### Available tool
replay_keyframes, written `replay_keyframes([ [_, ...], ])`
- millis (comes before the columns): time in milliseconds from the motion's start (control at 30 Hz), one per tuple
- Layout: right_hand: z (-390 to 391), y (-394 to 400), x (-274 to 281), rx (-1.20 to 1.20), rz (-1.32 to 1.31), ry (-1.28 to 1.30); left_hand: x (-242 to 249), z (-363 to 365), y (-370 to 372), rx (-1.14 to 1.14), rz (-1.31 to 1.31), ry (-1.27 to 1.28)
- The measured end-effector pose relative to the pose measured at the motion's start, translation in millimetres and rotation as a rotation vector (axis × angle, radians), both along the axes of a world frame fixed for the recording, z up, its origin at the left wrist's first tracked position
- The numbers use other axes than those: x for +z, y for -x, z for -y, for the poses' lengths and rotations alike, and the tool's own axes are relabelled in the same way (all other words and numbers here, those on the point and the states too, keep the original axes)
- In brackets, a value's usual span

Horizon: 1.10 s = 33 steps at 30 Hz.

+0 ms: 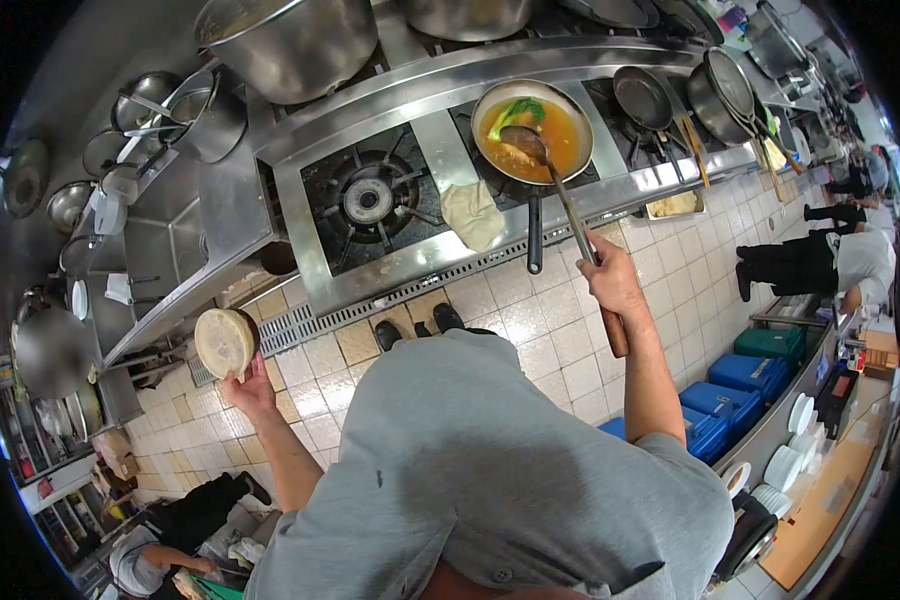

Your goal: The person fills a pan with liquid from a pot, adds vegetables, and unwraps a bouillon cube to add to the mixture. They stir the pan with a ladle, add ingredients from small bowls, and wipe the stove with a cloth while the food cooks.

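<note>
My right hand [611, 277] is closed round the long handle of a ladle [570, 205] with a wooden grip end. The ladle's bowl rests in a frying pan [585, 160] on the stove. Orange broth [562, 125] fills the pan, with a green leafy vegetable [515, 113] in it. The pan's dark handle [535, 235] points towards me, apart from my hand. Out to the left, my left hand [251, 392] grips a round, pale plastic tub [224, 343] by its edge. What the tub contains cannot be made out.
A folded cloth [472, 215] lies on the stove's front edge beside a bare burner [367, 200]. Large pots [295, 55] stand behind. A small black pan [643, 98] sits to the right. Blue bins [750, 375] line the right side. Other people [855, 262] stand at far right and lower left.
</note>
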State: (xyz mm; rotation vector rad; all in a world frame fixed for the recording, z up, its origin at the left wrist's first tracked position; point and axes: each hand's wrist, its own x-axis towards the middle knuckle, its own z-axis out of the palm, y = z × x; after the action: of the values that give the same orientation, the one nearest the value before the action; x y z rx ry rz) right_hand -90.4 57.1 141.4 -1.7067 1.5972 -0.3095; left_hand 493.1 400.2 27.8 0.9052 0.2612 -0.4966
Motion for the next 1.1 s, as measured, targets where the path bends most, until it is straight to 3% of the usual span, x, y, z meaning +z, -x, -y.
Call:
replay_keyframes([
  [67,1.4,0.5,-1.8,-0.042,0.043,-0.123,0.0,-1.1,-0.2,-0.012,0.001,-0.001],
  [133,3.7,8.1,-14.9,-0.189,0.499,-0.281,0.1,-1.1,-0.4,0.002,0.003,-0.013],
  [167,4.5,7.9,-16.1,-0.190,0.500,-0.281,0.0,-1.6,-0.5,0.001,0.004,-0.014],
  [233,5.1,8.1,-17.5,-0.374,0.820,-0.405,-0.5,-2.7,-0.7,-0.006,0.013,-0.004],
  [467,1.5,-0.4,-36.2,-0.523,1.147,-0.472,-3.7,-4.8,-1.7,0.004,0.028,-0.009],
  [633,4.7,4.2,-55.7,-0.598,1.496,-0.663,-7.3,-4.9,-8.0,0.010,0.009,-0.026],
  [667,2.9,-0.2,-51.1,-0.599,1.497,-0.663,-7.4,-4.4,-8.4,0.008,0.010,-0.027],
  [733,-1.8,-15.1,-37.6,-0.552,1.129,-0.452,-7.6,-2.4,-9.8,0.003,0.019,-0.026],
  [933,0.5,-31.2,-40.8,-0.435,0.914,-0.367,-6.1,4.8,-11.6,0.013,0.004,-0.015],
  [1000,0.3,-40.1,-36.5,-0.339,0.655,-0.221,-2.2,7.4,-9.4,-0.001,0.011,-0.013],
  [1100,-1.6,-43.0,-35.6,-0.255,0.495,-0.127,1.4,8.7,-7.5,-0.018,0.018,-0.023],
])
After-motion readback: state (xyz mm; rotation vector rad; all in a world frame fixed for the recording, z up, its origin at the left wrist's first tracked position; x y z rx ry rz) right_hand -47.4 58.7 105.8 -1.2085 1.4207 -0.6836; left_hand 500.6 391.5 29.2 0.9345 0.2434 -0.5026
